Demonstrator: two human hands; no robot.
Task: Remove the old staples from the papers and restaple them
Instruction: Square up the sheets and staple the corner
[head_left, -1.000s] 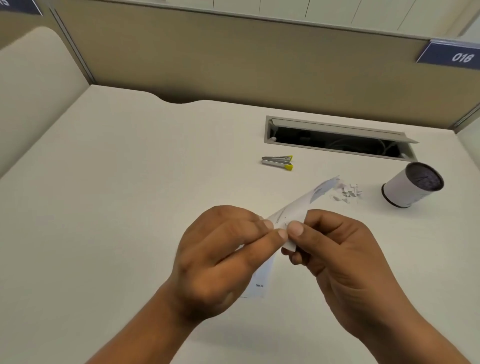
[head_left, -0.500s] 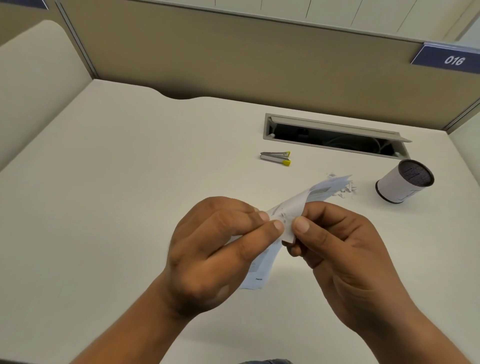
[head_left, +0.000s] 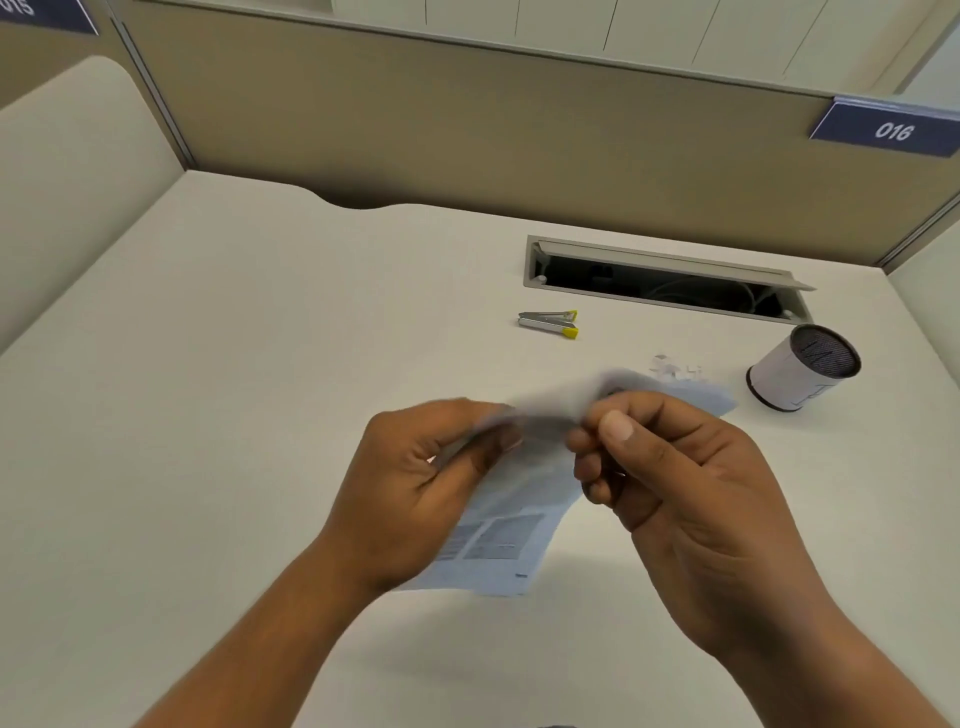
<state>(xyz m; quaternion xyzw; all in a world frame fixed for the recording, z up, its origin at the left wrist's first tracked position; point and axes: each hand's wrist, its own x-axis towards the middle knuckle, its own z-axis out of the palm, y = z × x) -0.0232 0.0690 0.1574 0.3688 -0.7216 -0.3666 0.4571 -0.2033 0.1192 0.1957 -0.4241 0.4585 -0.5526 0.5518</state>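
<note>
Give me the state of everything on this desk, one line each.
Papers, held by both hands, blurred.
Left hand, grips the papers.
Right hand, pinches the papers.
Stapler, lying on the desk, untouched.
Scraps, small pile on the desk.
Cup, on the desk, untouched.
Cable hatch, lid open.

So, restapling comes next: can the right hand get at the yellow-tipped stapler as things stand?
Probably yes: only bare desk lies between the right hand and the yellow-tipped stapler. But it pinches the papers, so it must let go first.
</note>
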